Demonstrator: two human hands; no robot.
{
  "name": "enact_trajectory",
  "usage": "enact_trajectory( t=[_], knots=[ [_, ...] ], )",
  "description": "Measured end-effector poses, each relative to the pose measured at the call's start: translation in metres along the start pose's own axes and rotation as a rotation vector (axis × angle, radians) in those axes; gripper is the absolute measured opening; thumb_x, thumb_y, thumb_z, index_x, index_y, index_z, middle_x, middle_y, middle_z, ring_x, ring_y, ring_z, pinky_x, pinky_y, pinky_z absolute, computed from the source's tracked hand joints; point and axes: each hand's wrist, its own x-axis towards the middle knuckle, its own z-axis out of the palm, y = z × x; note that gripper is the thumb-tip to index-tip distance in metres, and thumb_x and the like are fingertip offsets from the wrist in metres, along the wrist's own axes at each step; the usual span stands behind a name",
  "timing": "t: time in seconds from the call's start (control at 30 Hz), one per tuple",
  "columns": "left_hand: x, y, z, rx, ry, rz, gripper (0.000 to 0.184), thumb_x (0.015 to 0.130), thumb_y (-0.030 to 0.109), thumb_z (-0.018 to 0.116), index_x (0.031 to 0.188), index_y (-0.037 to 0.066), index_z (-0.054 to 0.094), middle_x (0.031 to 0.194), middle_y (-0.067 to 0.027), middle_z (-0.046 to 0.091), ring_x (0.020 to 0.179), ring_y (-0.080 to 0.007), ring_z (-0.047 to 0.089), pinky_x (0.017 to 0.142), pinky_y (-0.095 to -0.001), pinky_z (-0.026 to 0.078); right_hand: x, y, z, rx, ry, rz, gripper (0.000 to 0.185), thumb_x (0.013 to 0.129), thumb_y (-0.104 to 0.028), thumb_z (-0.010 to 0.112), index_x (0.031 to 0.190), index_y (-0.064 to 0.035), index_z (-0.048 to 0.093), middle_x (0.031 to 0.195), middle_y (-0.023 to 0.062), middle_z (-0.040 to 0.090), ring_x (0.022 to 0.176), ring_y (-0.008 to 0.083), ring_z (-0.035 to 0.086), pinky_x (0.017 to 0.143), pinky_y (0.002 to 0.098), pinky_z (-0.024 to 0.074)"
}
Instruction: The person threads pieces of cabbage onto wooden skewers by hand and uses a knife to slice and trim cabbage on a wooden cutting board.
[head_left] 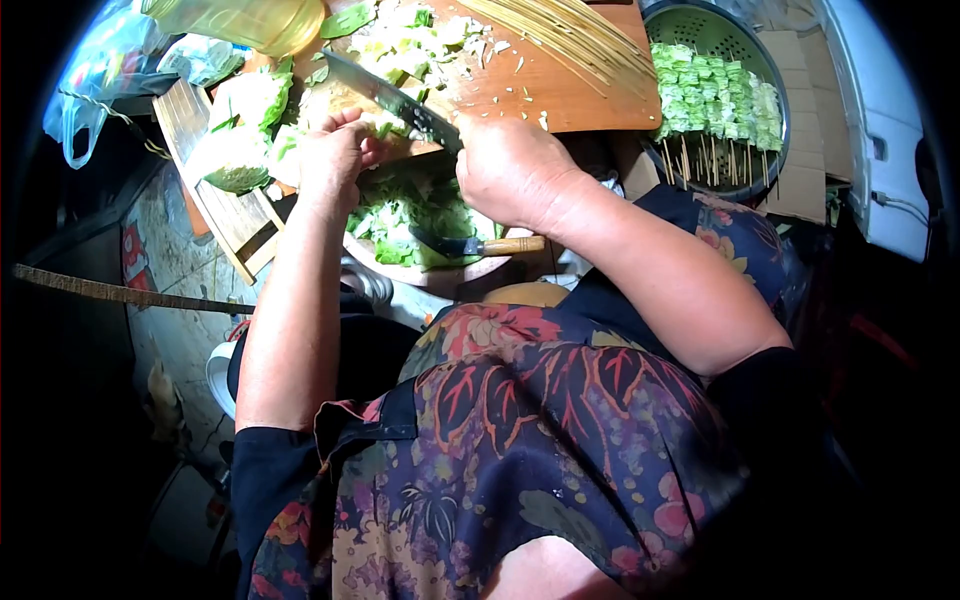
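My right hand (515, 172) grips a kitchen knife (385, 98) by its dark handle, and the blade points up and left over the wooden cutting board (590, 100). Left of the handle, at the board's near edge, my left hand (338, 160) has its fingers curled together; what they hold, if anything, is hidden. Chopped cabbage (400, 50) lies scattered beyond the blade. Larger cabbage pieces (235, 155) rest to the left of my left hand. Below both hands, a second knife (480, 245) with a wooden handle lies across a basin of cut leaves (400, 215).
Bamboo skewers (560, 40) lie along the board's far right. A metal colander (715, 35) on the right holds several skewers of cabbage (715, 95). A yellowish clear container (250, 20) and a blue plastic bag (100, 70) are at the upper left. Cardboard (805, 150) lies beside the colander.
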Motion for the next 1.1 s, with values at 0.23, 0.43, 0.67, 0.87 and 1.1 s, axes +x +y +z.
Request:
enact_trajectory(
  t=[0.23, 0.43, 0.67, 0.87, 1.1],
  knots=[
    [0.007, -0.018, 0.020, 0.012, -0.022, 0.028, 0.021, 0.089, 0.003, 0.060, 0.106, -0.002, 0.049, 0.085, -0.0094, 0.059, 0.067, -0.0194, 0.064, 0.064, -0.0320, 0.059, 0.004, -0.001, -0.006, 0.030, 0.044, 0.023, 0.023, 0.077, -0.011, 0.052, 0.093, 0.0029, 0.061, 0.085, 0.0246, 0.066, 0.087, 0.0391, 0.065, 0.080, 0.0449, 0.0509],
    [0.007, -0.015, 0.020, 0.066, -0.002, -0.010, 0.021, 0.088, 0.008, 0.063, 0.102, -0.001, 0.051, 0.082, -0.0084, 0.060, 0.063, -0.0169, 0.063, 0.058, -0.0286, 0.057, 0.003, -0.006, -0.012, 0.028, 0.041, 0.049, 0.023, 0.079, -0.012, 0.052, 0.096, 0.0018, 0.060, 0.085, 0.0247, 0.065, 0.086, 0.0393, 0.065, 0.080, 0.0453, 0.0514],
    [0.003, -0.007, 0.023, 0.362, -0.012, -0.035, 0.020, 0.087, 0.017, 0.064, 0.095, 0.000, 0.058, 0.078, -0.0056, 0.062, 0.059, -0.0126, 0.062, 0.052, -0.0233, 0.052, 0.004, 0.000, -0.011, 0.059, 0.180, -0.035, 0.022, 0.082, -0.017, 0.048, 0.089, 0.0029, 0.056, 0.081, 0.0254, 0.063, 0.081, 0.0412, 0.062, 0.078, 0.0473, 0.0497],
    [-0.005, -0.005, 0.029, 0.411, -0.019, 0.045, 0.016, 0.083, 0.012, 0.065, 0.086, 0.000, 0.056, 0.070, -0.0049, 0.061, 0.059, -0.0116, 0.063, 0.050, -0.0234, 0.051, 0.006, 0.002, -0.011, 0.053, 0.183, -0.036, 0.024, 0.081, -0.016, 0.049, 0.092, 0.0039, 0.057, 0.082, 0.0259, 0.063, 0.081, 0.0417, 0.062, 0.078, 0.0470, 0.0495],
    [0.000, 0.001, 0.017, -0.110, -0.136, -0.003, 0.009, 0.085, 0.007, 0.061, 0.087, 0.002, 0.054, 0.069, -0.0019, 0.057, 0.052, -0.0096, 0.055, 0.054, -0.0233, 0.053, 0.005, -0.001, -0.024, 0.095, 0.211, -0.065, 0.023, 0.079, -0.014, 0.053, 0.094, 0.0013, 0.059, 0.086, 0.0246, 0.065, 0.085, 0.0397, 0.064, 0.081, 0.0451, 0.0514]
  ],
)
